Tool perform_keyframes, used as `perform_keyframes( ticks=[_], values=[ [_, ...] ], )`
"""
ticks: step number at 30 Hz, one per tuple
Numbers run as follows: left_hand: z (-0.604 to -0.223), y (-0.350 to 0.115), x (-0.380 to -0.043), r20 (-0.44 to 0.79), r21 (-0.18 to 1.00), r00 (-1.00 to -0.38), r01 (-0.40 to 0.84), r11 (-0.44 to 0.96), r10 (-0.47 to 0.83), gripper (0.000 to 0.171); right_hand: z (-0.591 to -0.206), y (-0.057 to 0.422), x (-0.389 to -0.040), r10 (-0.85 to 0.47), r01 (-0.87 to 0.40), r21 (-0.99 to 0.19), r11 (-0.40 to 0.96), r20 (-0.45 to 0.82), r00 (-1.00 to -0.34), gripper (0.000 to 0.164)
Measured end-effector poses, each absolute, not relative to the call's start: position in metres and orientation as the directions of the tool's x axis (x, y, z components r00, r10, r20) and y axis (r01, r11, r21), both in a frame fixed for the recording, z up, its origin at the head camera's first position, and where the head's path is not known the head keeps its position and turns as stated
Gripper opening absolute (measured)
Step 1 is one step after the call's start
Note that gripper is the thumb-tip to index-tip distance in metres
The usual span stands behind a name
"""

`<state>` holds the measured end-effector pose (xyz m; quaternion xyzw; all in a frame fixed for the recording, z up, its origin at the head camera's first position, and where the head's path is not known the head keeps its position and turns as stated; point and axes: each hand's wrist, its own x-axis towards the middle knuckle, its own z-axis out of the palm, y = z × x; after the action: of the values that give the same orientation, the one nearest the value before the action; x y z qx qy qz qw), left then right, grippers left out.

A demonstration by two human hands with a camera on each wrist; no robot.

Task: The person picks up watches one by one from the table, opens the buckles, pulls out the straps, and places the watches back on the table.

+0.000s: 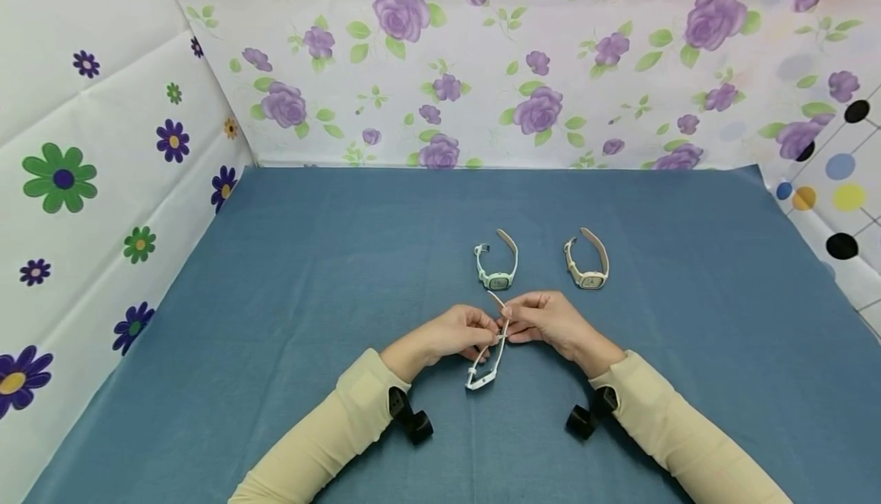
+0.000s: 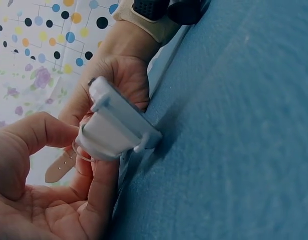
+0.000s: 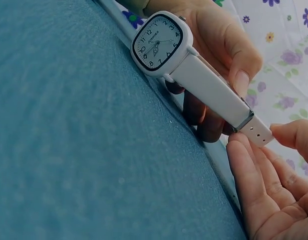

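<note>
Between the two hands hangs a white wristwatch (image 1: 482, 380), its square dial (image 3: 158, 42) showing in the right wrist view. The left hand (image 1: 457, 336) pinches the strap by its metal buckle (image 3: 245, 121). Through that buckle runs the holed strap end (image 3: 256, 134), which the right hand (image 1: 551, 324) pinches between thumb and fingers. In the left wrist view the watch case (image 2: 126, 110) hangs close above the cloth, back and strap toward the camera, partly covering the right hand.
Beyond the hands lie a mint-green watch (image 1: 499, 281) and a beige watch (image 1: 592, 281), both with straps unfastened. A blue cloth (image 1: 310, 259) covers the table. Flowered sheets (image 1: 482, 53) stand along the back and left. Each wrist wears a black camera (image 1: 413, 420).
</note>
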<state>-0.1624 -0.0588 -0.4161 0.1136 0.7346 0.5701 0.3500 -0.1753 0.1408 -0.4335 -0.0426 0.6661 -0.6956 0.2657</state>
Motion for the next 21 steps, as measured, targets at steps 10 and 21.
perform_keyframes(
  ticks=[10,21],
  values=[
    [-0.421,-0.059,-0.164,-0.321,0.945,-0.763,-0.225,0.236,0.560,0.011,-0.434,0.142,-0.177,-0.454,0.314,-0.948,0.043,-0.299,-0.839,0.016],
    [-0.426,-0.059,-0.164,-0.290,0.956,-0.775,-0.264,0.129,0.561,0.006,-0.433,0.143,-0.177,-0.469,0.307,-0.950,0.049,-0.294,-0.833,0.019]
  ],
)
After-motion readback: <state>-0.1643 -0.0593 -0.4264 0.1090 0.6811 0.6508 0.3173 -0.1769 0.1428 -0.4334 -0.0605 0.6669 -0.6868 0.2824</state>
